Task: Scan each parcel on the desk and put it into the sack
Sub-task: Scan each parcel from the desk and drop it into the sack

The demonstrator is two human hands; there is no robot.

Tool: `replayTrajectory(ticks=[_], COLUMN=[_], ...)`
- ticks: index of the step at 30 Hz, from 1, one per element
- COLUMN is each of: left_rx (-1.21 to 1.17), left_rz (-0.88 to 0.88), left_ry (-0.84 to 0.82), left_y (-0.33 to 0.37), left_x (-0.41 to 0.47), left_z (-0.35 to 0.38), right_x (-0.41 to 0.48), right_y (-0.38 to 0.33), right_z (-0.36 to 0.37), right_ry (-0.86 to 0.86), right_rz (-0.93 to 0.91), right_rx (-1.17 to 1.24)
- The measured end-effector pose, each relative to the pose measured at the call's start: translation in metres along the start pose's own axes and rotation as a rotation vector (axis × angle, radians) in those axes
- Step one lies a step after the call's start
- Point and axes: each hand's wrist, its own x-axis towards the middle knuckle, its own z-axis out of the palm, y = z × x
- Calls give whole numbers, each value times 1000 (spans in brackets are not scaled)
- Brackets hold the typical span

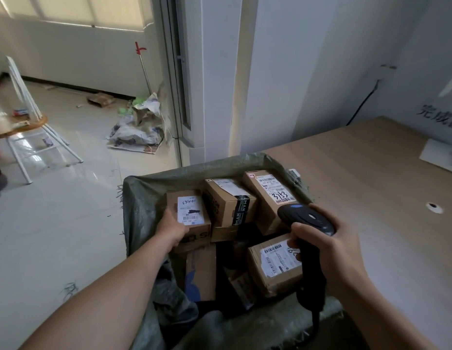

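A grey-green woven sack [141, 205] stands open beside the desk [371, 188], holding several cardboard parcels. My left hand [170, 229] reaches into it and grips a small box with a white label [190, 210] at its near left edge. Behind it lie a box with black tape [230, 200] and a tall box marked 3153 [267, 193]. Another labelled box [275, 263] lies lower in the sack. My right hand [328, 246] holds a black barcode scanner [305, 218] above the sack's right side, its head pointing toward the boxes.
The desk top to the right carries a white sheet [439, 155] at its far edge and has a cable hole [434, 207]. On the tiled floor to the left stand a white-legged chair [30, 127] and a pile of paper rubbish [139, 127] by the wall.
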Motion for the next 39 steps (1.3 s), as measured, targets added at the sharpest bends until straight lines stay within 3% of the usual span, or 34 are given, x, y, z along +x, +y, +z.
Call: replayTrajectory(ticks=[7, 10, 19, 27, 39], left_rx=[422, 463, 509, 530, 590], left_rz=[157, 299, 855, 1159, 1445], left_ry=[250, 268, 40, -193, -446], left_y=[28, 55, 141, 164, 176], left_x=[-26, -55, -238, -456, -665], left_z=[8, 29, 176, 337, 499], right_x=[-22, -40, -152, -298, -433], right_y=[-4, -8, -27, -37, -33], right_z=[-40, -73, -238, -414, -574], right_ry=[78, 138, 370, 662, 1036], right_rz=[-29, -52, -138, -207, -227], right_rx=[-4, 22, 56, 67, 48])
